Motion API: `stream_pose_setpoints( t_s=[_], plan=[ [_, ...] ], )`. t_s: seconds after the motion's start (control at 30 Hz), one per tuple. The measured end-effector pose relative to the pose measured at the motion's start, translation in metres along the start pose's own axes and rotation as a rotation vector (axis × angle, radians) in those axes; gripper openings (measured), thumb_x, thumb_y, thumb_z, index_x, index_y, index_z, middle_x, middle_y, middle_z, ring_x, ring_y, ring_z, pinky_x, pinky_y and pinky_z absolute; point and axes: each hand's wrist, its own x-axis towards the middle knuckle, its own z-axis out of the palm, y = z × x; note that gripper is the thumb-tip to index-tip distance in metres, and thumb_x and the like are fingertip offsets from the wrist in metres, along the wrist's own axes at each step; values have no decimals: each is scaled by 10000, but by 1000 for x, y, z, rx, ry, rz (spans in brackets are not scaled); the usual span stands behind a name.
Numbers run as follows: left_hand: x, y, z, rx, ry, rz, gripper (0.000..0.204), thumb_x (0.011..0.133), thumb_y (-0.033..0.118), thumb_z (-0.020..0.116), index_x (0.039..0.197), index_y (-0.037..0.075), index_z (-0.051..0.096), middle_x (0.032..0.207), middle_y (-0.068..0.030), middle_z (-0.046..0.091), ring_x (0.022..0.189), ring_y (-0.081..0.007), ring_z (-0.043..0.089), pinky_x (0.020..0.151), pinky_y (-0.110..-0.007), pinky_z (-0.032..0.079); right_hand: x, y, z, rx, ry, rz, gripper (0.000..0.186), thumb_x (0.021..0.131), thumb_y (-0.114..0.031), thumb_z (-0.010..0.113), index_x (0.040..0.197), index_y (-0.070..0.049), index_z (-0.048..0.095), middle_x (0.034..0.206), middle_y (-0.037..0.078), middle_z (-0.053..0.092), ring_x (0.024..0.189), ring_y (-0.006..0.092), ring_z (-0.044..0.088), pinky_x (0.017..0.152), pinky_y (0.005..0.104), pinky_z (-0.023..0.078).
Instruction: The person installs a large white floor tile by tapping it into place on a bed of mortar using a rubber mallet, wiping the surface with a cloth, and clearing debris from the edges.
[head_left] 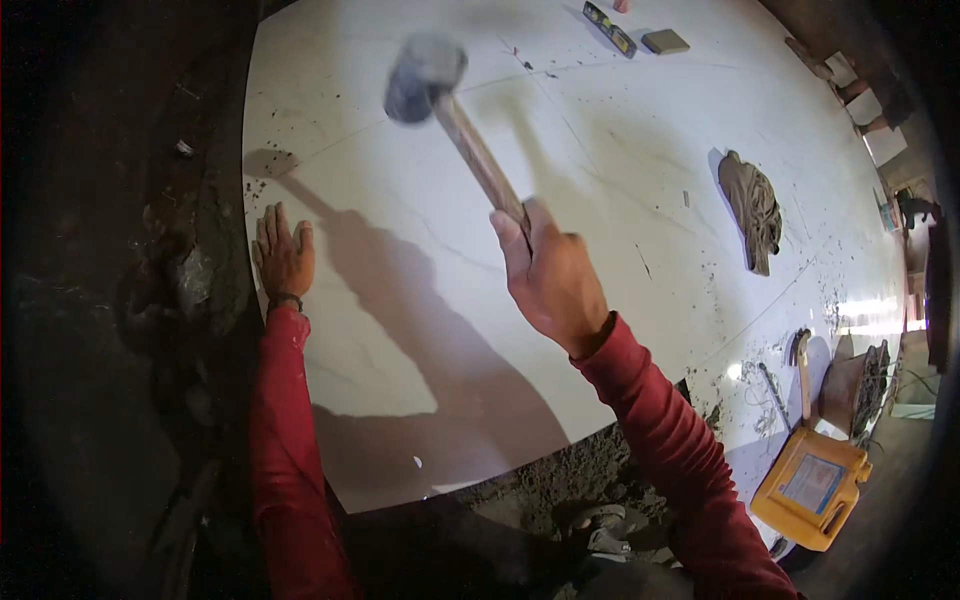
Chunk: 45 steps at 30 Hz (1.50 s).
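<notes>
My right hand (560,280) grips the wooden handle of a rubber mallet (425,80), which is raised above a large white floor tile (400,260). Its dark and grey head is slightly blurred and casts a shadow on the tile. Flat on the tile, close to its left edge, lies my left hand (285,250) with the fingers stretched out and nothing in it. A few dark crumbs are scattered just beyond its fingertips. Both sleeves are red.
A brown rag (750,210) lies on the tiles at right. Far off are a spirit level (610,30) and a small block (665,41). A yellow jerrycan (810,490), a hammer (803,370) and a dirty container (850,390) stand lower right. Rough mortar (560,480) borders the near edge.
</notes>
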Motion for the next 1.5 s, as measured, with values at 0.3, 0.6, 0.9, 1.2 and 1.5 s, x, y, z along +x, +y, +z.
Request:
stream_pose_setpoints(
  t_s=[0.3,0.6,0.9,1.2,1.5],
  plan=[
    [-140,45,-53,-34,-53,71,691,1046,499,335,1589,81,241,1649,-146,236,1523,-325,211,1232,-498,163,-26,25,-3,-109,-124,-46,351,1020,-369,538,1041,-32,443,552,224,574,534,463,611,490,528,506],
    [-276,54,-104,-170,-32,140,668,954,278,532,1530,-8,355,1603,-222,313,1485,-401,281,1208,-535,196,-83,86,23,-360,-81,-250,287,1006,-302,574,1132,-55,501,656,197,643,566,425,648,485,485,518],
    [-281,49,-101,-283,153,210,649,994,325,549,1551,66,339,1598,-178,342,1496,-354,282,1214,-539,195,-120,89,6,-389,-202,-242,323,939,-92,506,1253,-30,551,784,156,677,591,330,629,550,459,513],
    [-291,53,-94,-73,-60,152,692,1043,504,373,1596,111,235,1661,-116,213,1531,-320,193,1226,-537,167,-153,-22,-9,157,-19,-181,340,1018,-326,553,1091,-27,410,586,176,591,499,393,621,458,495,502],
    [-294,35,-87,-86,-61,134,669,1052,501,329,1599,127,235,1653,-127,232,1524,-341,203,1228,-518,157,-165,-50,-25,109,-89,-189,363,991,-336,616,1102,-33,450,604,171,616,533,412,631,496,495,505]
  ],
)
